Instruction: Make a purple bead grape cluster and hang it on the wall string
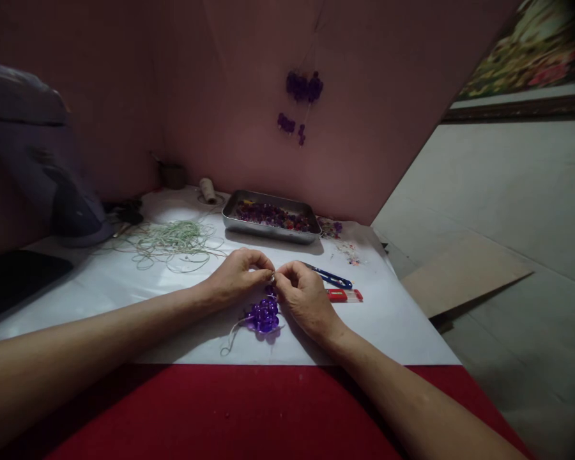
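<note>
My left hand (244,273) and my right hand (303,295) meet above the white table cover, fingertips pinched together. Between them shows a tiny pale, shiny bit at the upper end of a purple beadwork piece (263,315); the exact hold is partly hidden by the fingers. The beadwork's clustered, translucent purple beads rest on the cover just below the hands. A loose thread (230,338) curls out from its left side. Right beside my right hand lie blue thread snips (334,278) and a red needle case (338,295).
A metal tray (273,233) of mixed beads stands behind my hands. Tangled pale-green cord (172,243) spreads left, near a thread spool (207,190). Small loose beads (349,253) lie right. Purple beadwork (305,87) hangs on the wall. A dark flat object (19,281) lies far left.
</note>
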A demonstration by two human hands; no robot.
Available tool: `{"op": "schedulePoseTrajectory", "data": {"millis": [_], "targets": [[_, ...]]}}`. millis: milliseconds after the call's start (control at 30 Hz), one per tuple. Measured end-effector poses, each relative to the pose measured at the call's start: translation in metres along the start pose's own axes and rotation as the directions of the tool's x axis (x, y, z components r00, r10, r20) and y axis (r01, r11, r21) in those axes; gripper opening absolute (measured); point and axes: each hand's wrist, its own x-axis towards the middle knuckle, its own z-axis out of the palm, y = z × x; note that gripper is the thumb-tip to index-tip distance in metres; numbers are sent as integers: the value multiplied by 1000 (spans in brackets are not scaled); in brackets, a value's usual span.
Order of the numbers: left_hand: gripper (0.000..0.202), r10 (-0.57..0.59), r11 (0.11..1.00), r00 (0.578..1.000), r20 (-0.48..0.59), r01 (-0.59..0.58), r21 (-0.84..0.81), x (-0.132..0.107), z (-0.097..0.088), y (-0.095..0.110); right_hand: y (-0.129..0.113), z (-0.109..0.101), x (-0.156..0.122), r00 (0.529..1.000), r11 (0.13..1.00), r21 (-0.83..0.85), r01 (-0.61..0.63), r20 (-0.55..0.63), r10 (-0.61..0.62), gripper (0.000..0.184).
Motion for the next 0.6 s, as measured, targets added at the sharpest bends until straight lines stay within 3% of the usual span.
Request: {"op": "schedulePoseTrajectory", "data": {"millis": [600], "targets": [[11, 38, 999, 999, -11, -38, 14, 0, 0, -1, 1, 1, 0, 1000, 1000, 10, -5, 3, 5, 13]]}}
